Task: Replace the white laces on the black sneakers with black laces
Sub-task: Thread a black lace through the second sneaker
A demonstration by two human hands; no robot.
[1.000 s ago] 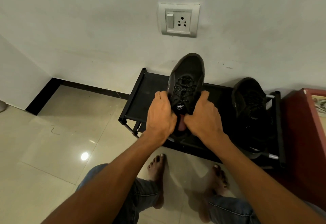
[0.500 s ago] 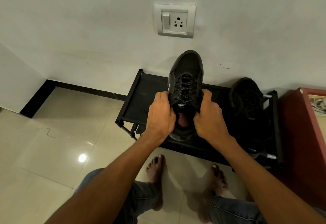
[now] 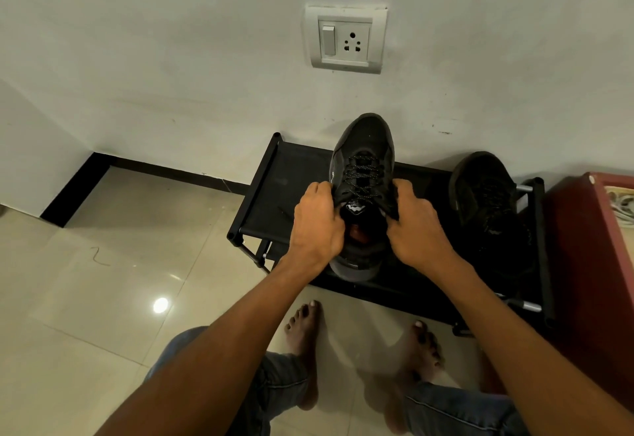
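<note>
A black sneaker (image 3: pixel 364 147) with black speckled laces (image 3: pixel 364 177) is held toe-away above a low black shoe rack (image 3: pixel 271 181). My left hand (image 3: pixel 317 226) grips its left side at the collar. My right hand (image 3: pixel 415 229) grips its right side. The tongue label and a reddish insole show between my hands. A second black sneaker (image 3: pixel 487 195) lies on the rack to the right; its laces are too dark to make out.
The rack stands against a white wall with a switch-and-socket plate (image 3: pixel 345 39). A dark red cabinet (image 3: pixel 590 264) sits at the right edge. Beige tiled floor (image 3: pixel 120 264) stretches left. My bare feet (image 3: pixel 303 339) are in front of the rack.
The sneaker has been lowered a little toward the rack, with both hands still gripping its sides. The camera has shifted slightly.
</note>
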